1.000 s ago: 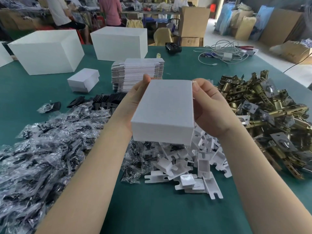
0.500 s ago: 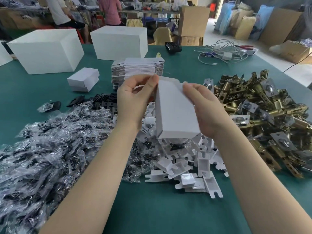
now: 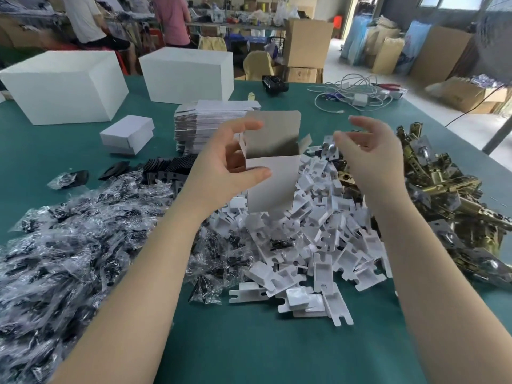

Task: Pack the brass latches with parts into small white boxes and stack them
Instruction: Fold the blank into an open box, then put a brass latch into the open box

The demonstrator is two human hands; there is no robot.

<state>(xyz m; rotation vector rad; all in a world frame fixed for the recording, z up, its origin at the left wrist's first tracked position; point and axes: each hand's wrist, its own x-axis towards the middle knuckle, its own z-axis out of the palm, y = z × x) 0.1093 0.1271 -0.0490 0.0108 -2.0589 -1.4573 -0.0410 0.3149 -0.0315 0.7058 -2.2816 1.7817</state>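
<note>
nearest on the green counter point(image 3: 249, 356), toward its near edge, lies the spill of white plastic inserts point(image 3: 310, 245), with the heap of clear bagged parts point(image 3: 69, 259) filling the near left corner. above the inserts the left hand point(image 3: 221, 173) holds the small white box point(image 3: 273, 176) upright: thumb across its front panel, fingers curled behind the left side. the box's long axis runs up and down, mouth at the top, and the lid flap point(image 3: 273, 128) stands open away from the person. the inside looks empty, as far as the shadow lets me tell.

the right hand point(image 3: 368, 156) hovers just right of the box, apart from it, fingers loosely curled with thumb and fingertips close; whether it pinches anything i cannot tell, though nothing shows in it.

what the next move turns on, as i judge it: the brass latches point(image 3: 448, 195) pile up along the right edge of the counter, right of and slightly beyond the free right hand, so that hand is the nearer one to fetch a latch and drop it lengthwise into the upward mouth.

farther back sit the stack of flat box blanks point(image 3: 210, 117), a closed small box point(image 3: 127, 135) left of it, and two large white cartons point(image 3: 63, 84) toward the far left corner.
</note>
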